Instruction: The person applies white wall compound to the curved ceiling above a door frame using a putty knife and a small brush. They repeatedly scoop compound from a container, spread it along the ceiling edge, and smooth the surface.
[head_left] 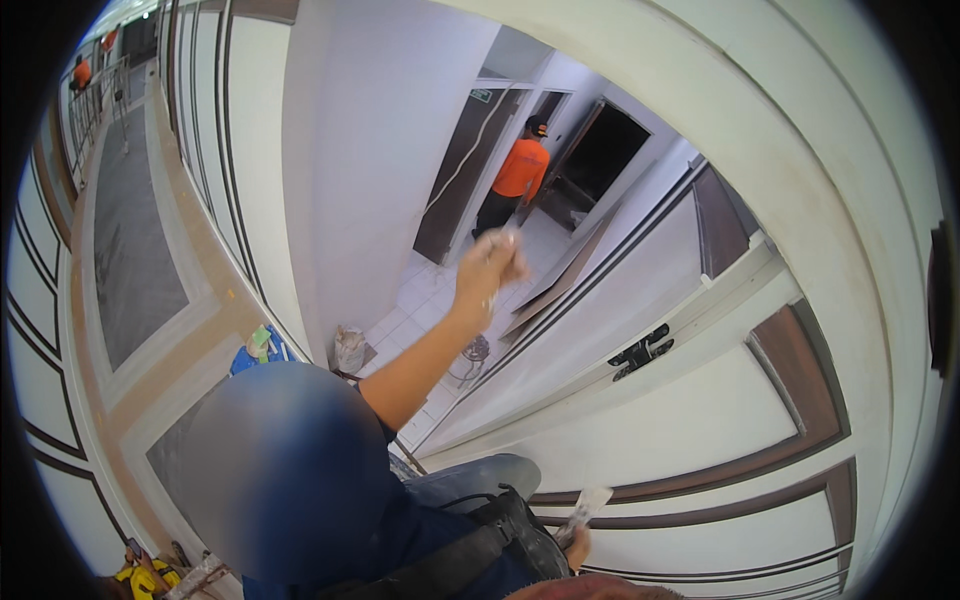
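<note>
My left hand (490, 265) is raised at the end of a stretched bare forearm, in front of the tiled passage. Its fingers are curled, with whitish smears on the hand and wrist; whatever they may hold is too small to make out. Low on the right, my right hand (578, 552) grips a small flat tool (586, 508) with a pale, broad end, a brush or a scraper; I cannot tell which. Close to that hand is a black bag (530, 540) with a strap, beside a jeans-clad knee (500, 478). A dark blue sleeve and a blurred patch cover the lower left.
White panels (660, 440) with brown trim stand on the right, carrying a black metal fitting (642, 352). A person in an orange shirt (520, 168) stands in the passage beyond. Near the wall is a whitish bag (348, 350); a yellow-and-black item (145, 580) lies lower left.
</note>
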